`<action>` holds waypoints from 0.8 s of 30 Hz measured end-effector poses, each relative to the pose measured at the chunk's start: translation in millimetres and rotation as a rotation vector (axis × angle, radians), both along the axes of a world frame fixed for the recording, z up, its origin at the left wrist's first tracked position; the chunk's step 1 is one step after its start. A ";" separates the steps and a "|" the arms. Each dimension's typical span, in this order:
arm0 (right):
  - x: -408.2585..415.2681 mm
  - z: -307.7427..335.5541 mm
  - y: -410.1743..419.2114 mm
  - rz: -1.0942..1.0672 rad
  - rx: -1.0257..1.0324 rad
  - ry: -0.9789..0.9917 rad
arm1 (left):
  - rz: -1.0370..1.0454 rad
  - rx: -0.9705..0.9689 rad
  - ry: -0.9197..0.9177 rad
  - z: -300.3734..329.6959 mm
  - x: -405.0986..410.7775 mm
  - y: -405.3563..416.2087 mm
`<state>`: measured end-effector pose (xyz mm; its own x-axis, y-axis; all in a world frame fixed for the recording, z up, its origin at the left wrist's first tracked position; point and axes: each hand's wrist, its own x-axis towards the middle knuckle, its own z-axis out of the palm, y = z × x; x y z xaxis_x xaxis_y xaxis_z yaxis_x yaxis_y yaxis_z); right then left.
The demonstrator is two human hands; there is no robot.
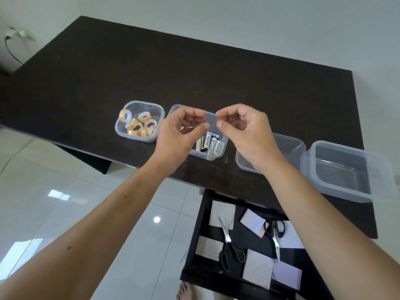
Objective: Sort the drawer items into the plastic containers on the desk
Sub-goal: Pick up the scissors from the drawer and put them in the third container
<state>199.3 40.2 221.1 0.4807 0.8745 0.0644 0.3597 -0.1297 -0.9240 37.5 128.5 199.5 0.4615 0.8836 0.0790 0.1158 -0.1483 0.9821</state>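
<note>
My left hand [179,131] and my right hand [244,131] pinch the two ends of a small clear plastic piece [211,120] above the middle container [223,146], which holds several batteries [208,144]. To its left, a clear container [121,128] holds several tape rolls [138,124]. An empty container [298,144] sits partly behind my right wrist, and a larger empty one [346,191] stands at the right. The open black drawer [194,239] below the desk holds two pairs of scissors [229,241] [276,234] and several paper note pads [257,267].
The dark desk [194,72] stretches far behind the containers. A white socket with a black cable [13,50] is at the far left wall. Glossy white floor tiles [75,202] lie to the left, and a bare foot [184,291] shows beside the drawer.
</note>
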 end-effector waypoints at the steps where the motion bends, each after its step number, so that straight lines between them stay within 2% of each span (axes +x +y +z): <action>1: -0.3 2.6 -10.1 -0.015 0.004 -0.017 | -0.008 0.010 -0.004 0.7 -1.0 -8.3; 5: -1.8 5.2 -58.2 -0.067 -0.013 -0.033 | -0.083 0.055 -0.008 -4.4 -8.2 -48.2; 10: 4.5 -6.7 -135.5 -0.046 -0.110 0.041 | -0.218 0.009 0.038 -31.9 -14.0 -108.1; 14: 12.9 -43.7 -192.9 -0.042 -0.230 0.108 | -0.378 0.003 0.209 -73.6 -14.7 -143.3; 18: 19.6 -97.1 -238.9 -0.052 -0.375 0.065 | -0.508 -0.085 0.367 -110.7 -12.2 -164.5; 24: 33.5 -176.0 -277.8 -0.169 -0.563 -0.031 | -0.781 0.096 0.690 -158.8 -6.4 -165.5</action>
